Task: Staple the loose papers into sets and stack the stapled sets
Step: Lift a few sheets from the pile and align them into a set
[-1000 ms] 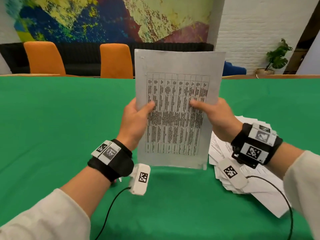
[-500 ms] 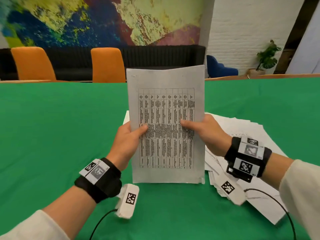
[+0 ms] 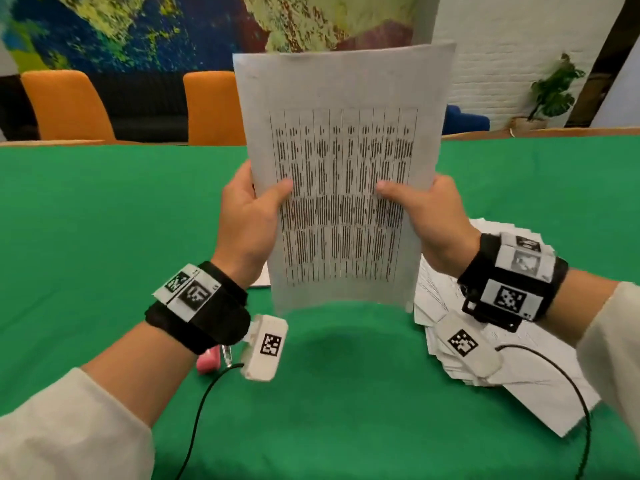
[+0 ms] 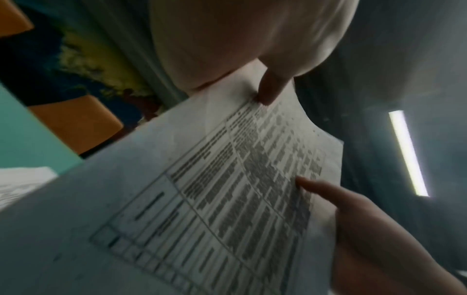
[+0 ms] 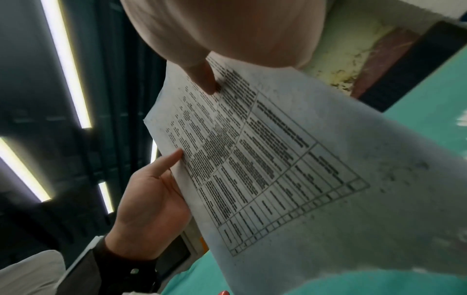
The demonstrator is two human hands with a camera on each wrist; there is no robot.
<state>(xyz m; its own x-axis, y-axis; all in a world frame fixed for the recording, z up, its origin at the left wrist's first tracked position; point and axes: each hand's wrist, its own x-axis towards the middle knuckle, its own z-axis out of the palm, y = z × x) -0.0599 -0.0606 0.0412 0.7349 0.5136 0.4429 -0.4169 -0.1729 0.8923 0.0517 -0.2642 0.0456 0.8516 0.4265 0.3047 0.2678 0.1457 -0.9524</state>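
Paper set point(image 3: 341, 174) upright, both hands pinching its sides, print blurred, pink object point(image 3: 209, 362) half hidden

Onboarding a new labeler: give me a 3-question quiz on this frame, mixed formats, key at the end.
1. True or false: the held papers lie flat on the green table.
2. Multiple choice: where is the loose paper pile? A) under the left forearm B) on the table beside and under the right wrist C) on an orange chair
3. Short answer: which hands grip the held papers, and where do the thumbs sit?

Key:
1. False; they are held upright, bottom edge above the table.
2. B
3. Both: left hand and right hand, each at a side edge, thumbs on the printed face.
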